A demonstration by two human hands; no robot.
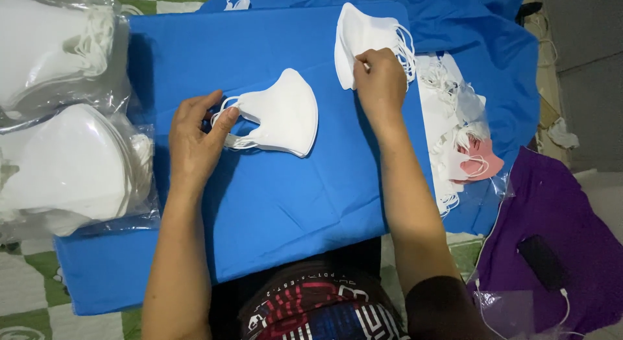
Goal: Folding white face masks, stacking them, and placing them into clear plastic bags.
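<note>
left hand [195, 142] pinches mask [285, 113] loops | right hand [379, 80] grips stack [363, 38] (two bagged bundles [71, 164]) —

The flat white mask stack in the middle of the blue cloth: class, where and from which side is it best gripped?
Probably at the ear loops on the white mask stack, coming from the left. The stack lies flat with its loops bunched at that edge, where the left hand already pinches them; the curved right edge offers less grip.

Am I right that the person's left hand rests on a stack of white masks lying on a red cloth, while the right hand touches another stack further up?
Not quite: the cloth is blue, not red, as the head view shows. The left hand does rest on a stack of white masks, and the right hand touches another stack further up.
</note>
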